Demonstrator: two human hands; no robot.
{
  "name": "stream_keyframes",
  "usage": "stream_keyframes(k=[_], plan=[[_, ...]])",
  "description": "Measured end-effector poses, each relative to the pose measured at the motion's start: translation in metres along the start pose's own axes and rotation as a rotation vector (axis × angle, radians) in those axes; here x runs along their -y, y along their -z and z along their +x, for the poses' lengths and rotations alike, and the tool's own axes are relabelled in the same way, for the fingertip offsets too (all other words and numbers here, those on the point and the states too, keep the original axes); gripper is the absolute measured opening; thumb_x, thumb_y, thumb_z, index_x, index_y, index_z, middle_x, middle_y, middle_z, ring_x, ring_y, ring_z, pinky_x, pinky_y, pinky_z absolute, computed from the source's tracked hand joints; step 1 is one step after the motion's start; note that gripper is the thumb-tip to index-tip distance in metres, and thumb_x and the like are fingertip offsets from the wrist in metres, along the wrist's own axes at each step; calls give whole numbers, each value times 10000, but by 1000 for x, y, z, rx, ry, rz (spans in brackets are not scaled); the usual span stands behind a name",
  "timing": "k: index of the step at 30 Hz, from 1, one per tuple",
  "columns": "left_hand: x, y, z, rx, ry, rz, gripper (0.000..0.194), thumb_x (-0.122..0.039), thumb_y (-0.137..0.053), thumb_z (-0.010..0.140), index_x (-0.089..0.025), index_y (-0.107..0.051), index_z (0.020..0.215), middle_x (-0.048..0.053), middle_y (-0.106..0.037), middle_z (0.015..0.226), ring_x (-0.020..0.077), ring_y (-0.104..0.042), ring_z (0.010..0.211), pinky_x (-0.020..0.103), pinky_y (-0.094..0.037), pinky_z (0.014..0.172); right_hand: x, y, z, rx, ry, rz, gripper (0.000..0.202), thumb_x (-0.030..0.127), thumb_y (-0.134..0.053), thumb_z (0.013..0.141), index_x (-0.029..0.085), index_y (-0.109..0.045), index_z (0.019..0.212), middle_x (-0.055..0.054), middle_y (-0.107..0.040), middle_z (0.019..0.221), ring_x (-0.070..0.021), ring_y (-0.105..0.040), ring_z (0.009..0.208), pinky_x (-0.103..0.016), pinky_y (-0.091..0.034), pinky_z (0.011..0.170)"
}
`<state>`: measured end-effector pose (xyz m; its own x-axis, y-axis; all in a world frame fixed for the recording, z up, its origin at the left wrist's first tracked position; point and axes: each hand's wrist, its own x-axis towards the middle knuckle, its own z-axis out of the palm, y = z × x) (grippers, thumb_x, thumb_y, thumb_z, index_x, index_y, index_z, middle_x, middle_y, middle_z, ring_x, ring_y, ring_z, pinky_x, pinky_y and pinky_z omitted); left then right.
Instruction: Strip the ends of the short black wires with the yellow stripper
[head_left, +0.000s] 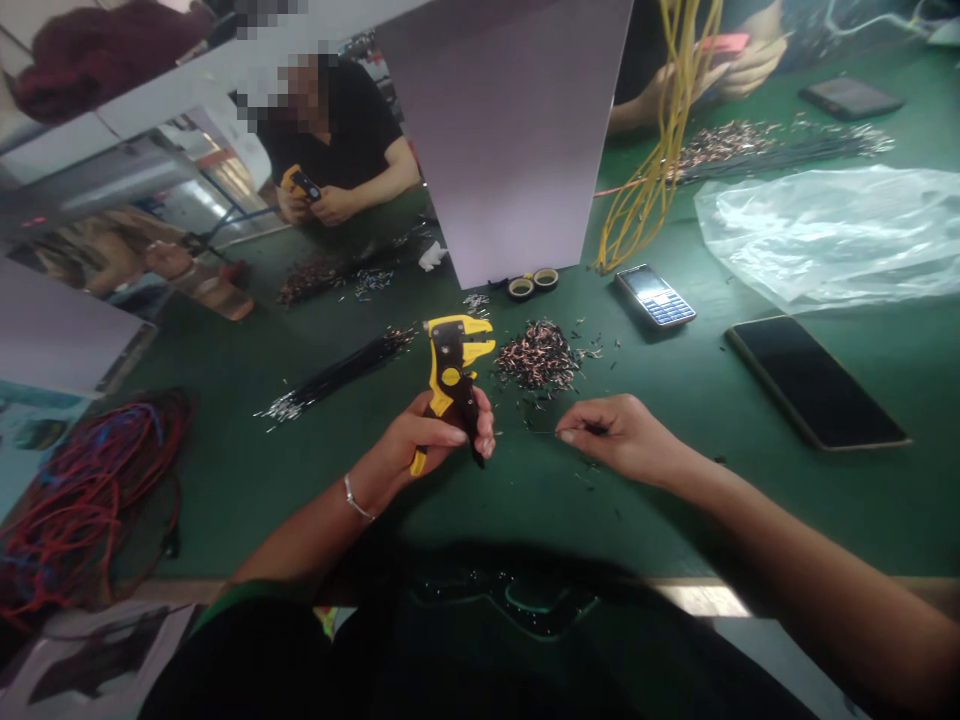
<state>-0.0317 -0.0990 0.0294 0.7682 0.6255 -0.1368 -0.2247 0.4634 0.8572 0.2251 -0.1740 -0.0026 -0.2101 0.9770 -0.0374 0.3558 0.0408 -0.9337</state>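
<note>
My left hand (431,430) is wrapped round the handles of a yellow and black wire stripper (450,375), its jaws pointing right and standing apart. To the right, my right hand (626,435) pinches a thin wire (541,432) whose end sticks out leftward from the fingertips. Just beyond the hands lies a heap of short copper and black wire offcuts (538,358). Left of the stripper stretches a bundle of black wires (337,375) with pale, bared ends.
A keypad phone (655,296) and a larger dark phone (817,380) lie right. Tape rolls (534,284) sit by a pale upright panel (517,130). Yellow wires (645,190) hang beside plastic sheeting (832,230). Red cables (90,500) pile up left. Other people work across the green table (480,520).
</note>
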Motion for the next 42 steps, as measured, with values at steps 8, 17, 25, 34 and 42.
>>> stream_keyframes(k=[8, 17, 25, 34, 42], plan=[[-7, 10, -1, -37, -73, 161, 413, -86, -652, 643, -121, -667, 1055, 158, -721, 1101, 199, -667, 740, 392, -529, 746, -2, 9, 2, -161, -30, 10, 212, 353, -616, 796, 173, -677, 702, 18, -507, 543, -114, -408, 514, -277, -308, 499], [-3, 14, 0, 95, -59, 103, 430, -112, -618, 671, -109, -663, 1098, 196, -726, 1129, 219, -660, 746, 402, -523, 704, 3, 13, 2, -266, -80, 98, 239, 400, -612, 782, 178, -650, 703, 24, -503, 523, -105, -444, 465, -277, -372, 474], [4, 18, -1, 127, -24, 167, 469, -111, -677, 655, -119, -669, 1124, 151, -728, 1057, 210, -649, 769, 382, -511, 728, 12, 14, 0, -297, -83, 101, 239, 389, -615, 790, 178, -636, 680, 36, -481, 507, -91, -421, 445, -269, -350, 461], [4, 16, -1, 143, 9, 233, 480, -148, -725, 652, -116, -679, 1129, 155, -733, 1018, 209, -639, 778, 365, -510, 731, 21, 18, -2, -315, -39, 41, 247, 380, -586, 802, 181, -611, 658, 43, -471, 467, -89, -412, 452, -260, -340, 470], [5, 13, -1, 164, 65, 209, 466, -149, -744, 660, -115, -683, 1120, 146, -737, 999, 207, -656, 774, 349, -511, 727, 22, 17, -3, -268, -80, 114, 233, 390, -603, 784, 179, -630, 687, 39, -483, 502, -87, -422, 442, -250, -343, 444]])
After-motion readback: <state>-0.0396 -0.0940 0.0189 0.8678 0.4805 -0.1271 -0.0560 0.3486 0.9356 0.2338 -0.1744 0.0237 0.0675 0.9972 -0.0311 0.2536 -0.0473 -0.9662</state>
